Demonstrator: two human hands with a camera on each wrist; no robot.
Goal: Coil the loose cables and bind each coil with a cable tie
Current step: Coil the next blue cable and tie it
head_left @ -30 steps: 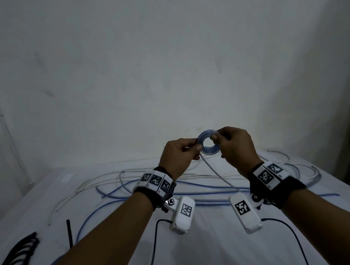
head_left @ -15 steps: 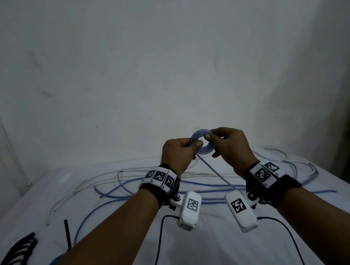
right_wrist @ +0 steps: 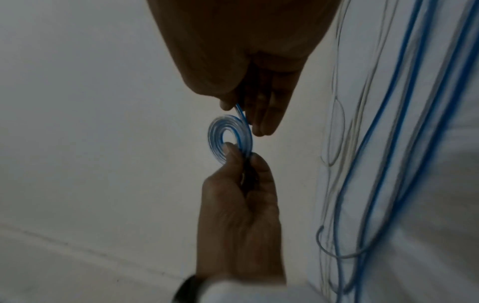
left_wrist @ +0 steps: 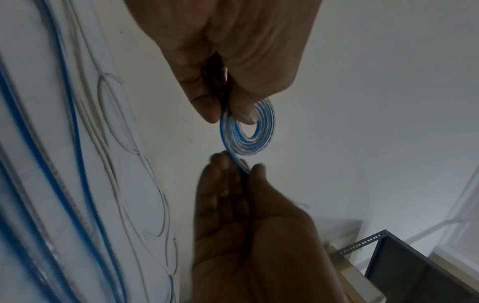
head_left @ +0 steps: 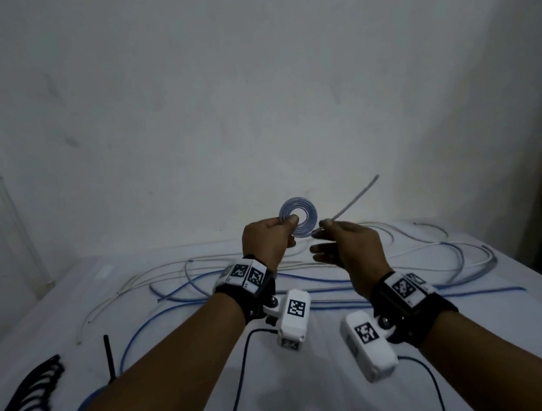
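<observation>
Pinching the blue-and-clear coil (head_left: 298,217) above the table's far edge, I'm holding it with my left hand (head_left: 269,244); my right hand (head_left: 346,247) is pinching its free tail (head_left: 353,202). Left-wrist view: thumb and finger are clamping the coil's (left_wrist: 247,133) rim. Right-wrist view: fingertips (right_wrist: 261,127) are nipping the tail just beside the coil (right_wrist: 229,137).

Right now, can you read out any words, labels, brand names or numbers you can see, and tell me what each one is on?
No readable text, brand or number in any view.
Wrist bands and wrist cameras: black-and-white square marker patterns only, no letters or digits.
Cable coil, loose cables, table: no print visible.
</observation>
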